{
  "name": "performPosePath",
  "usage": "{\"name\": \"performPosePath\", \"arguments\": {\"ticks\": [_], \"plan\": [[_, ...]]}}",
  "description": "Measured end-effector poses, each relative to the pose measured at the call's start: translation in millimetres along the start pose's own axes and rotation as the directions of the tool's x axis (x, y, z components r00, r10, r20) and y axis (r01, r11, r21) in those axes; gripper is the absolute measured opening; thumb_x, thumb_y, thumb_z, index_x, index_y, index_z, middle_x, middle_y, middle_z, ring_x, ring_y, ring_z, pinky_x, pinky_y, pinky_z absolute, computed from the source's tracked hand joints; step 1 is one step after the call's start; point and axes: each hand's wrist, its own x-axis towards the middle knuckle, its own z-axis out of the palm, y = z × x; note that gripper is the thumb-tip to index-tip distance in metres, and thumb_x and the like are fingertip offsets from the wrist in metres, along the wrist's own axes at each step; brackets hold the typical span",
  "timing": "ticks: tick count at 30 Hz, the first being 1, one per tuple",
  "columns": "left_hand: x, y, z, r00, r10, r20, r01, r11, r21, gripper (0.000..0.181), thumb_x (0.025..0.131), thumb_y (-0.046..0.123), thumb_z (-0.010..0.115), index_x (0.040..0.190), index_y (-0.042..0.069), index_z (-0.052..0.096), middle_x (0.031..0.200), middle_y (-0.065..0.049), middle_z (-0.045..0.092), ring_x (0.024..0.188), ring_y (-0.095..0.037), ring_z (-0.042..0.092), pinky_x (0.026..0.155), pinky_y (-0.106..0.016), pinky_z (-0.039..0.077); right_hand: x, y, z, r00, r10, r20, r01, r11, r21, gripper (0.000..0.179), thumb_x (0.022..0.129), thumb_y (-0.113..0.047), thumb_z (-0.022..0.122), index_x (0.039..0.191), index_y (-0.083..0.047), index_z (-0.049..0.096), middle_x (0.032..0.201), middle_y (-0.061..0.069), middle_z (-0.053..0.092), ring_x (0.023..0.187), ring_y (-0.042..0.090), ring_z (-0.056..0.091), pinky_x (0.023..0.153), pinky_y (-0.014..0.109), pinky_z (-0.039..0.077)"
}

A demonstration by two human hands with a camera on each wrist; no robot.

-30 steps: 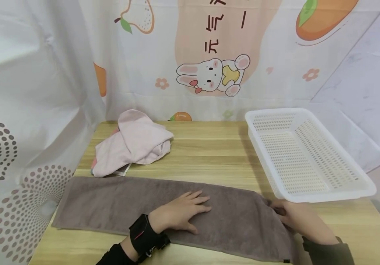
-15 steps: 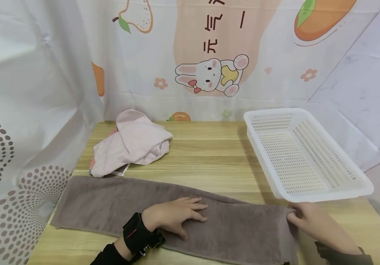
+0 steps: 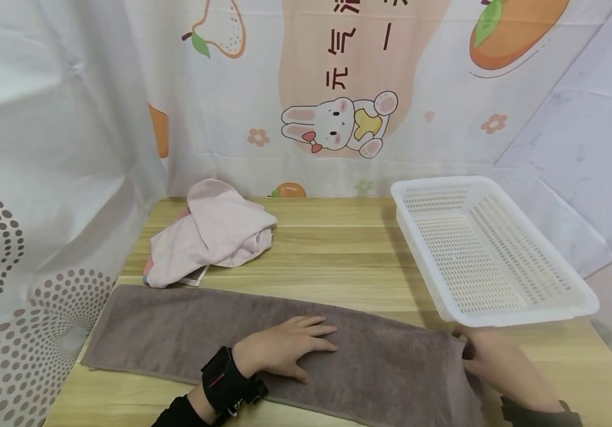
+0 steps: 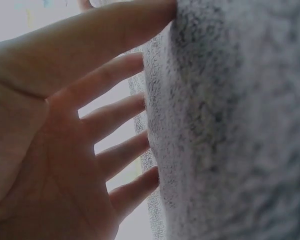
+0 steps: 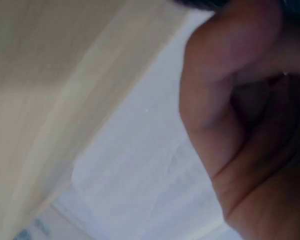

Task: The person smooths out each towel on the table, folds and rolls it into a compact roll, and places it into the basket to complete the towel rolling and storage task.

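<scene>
Gray-brown towel (image 3: 178, 332) stretched across the lower frame on a wooden table (image 3: 338, 267); touched near its middle by the left hand (image 3: 286, 345) with fingers spread wide, pinched at its right end by the curled fingers of the right hand (image 3: 500, 363). Pink cloth (image 3: 215, 231) at middle left, white basket (image 3: 468, 261) at right.

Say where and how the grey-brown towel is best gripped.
Probably by the far corner of its right end, coming from the right: the grey-brown towel lies long and flat, so an edge seems easiest to pinch. The right hand grips there; the left hand rests spread near the middle.
</scene>
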Motion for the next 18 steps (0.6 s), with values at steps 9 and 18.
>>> {"name": "performPosePath", "arguments": {"ticks": [9,18], "plan": [[-2.1,-1.3,1.4,0.999,0.037,-0.007,-0.038,0.998,-0.051,0.067,0.089,0.031,0.073,0.149,0.025,0.044,0.163,0.0,0.026,0.152,-0.024,0.018,0.123,-0.038,0.017,-2.2,3.6,0.8,0.999,0.037,0.025,-0.039,0.998,0.054,0.02,0.089,-0.009,0.066,0.104,-0.022,0.07,0.101,0.001,0.072,0.088,0.018,0.066,0.073,0.044,0.053],[3.6,-2.7,7.5,0.999,0.011,-0.053,-0.008,0.998,0.056,0.07,0.09,0.034,0.072,0.151,0.022,0.041,0.162,-0.002,0.03,0.151,-0.024,0.024,0.121,-0.038,0.022,-15.0,16.8,-4.4,0.99,0.12,0.077,-0.132,0.976,0.173,0.033,0.102,-0.03,0.052,0.125,-0.01,0.065,0.121,0.013,0.067,0.103,0.029,0.066,0.078,0.043,0.052]]}}
